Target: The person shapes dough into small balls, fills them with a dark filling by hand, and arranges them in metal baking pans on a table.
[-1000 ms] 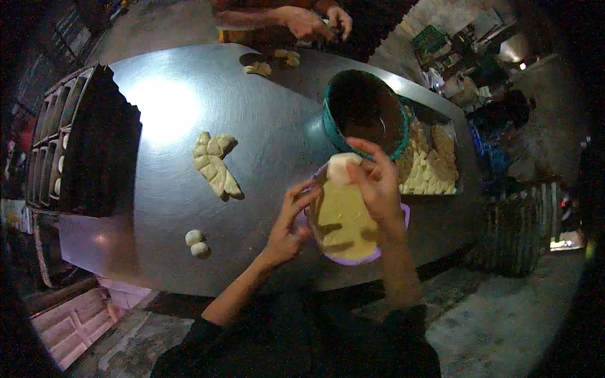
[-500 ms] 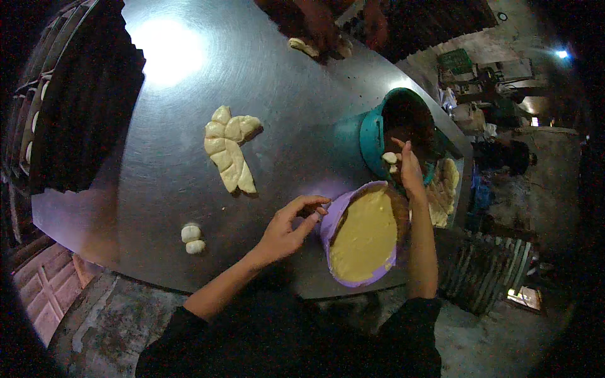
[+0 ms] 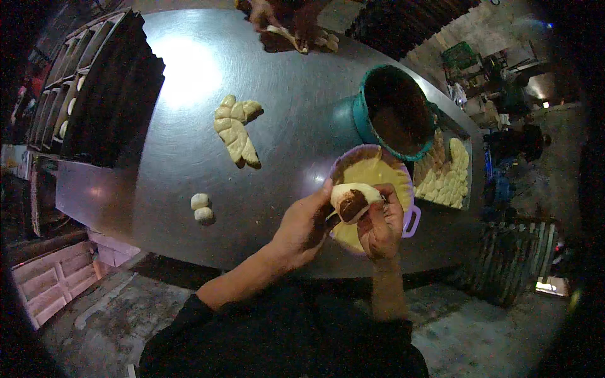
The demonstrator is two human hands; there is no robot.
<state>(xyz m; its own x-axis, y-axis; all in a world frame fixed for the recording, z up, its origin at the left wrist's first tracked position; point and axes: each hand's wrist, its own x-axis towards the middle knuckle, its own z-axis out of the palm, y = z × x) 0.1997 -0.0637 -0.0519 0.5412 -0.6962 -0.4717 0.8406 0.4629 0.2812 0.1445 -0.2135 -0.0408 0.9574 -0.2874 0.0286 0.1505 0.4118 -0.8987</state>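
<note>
From my remote seat, I judge the pale dough piece [image 3: 341, 191] is held by its edges so its dark brown filling [image 3: 351, 205] faces up, seemingly above the lilac bowl [image 3: 409, 205], with the teal bucket [image 3: 370, 129] just to the far right, probably for easy reach. The left hand's [image 3: 301, 228] fingers are clamped on its left edge, the right hand's [image 3: 381, 230] thumb and fingers on its right, the filling between them.

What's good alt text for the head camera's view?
A person's left hand and right hand hold pale dough with a brown patch over a purple bowl of yellow mixture. Beyond, a teal bucket stands on a metal table.
</note>
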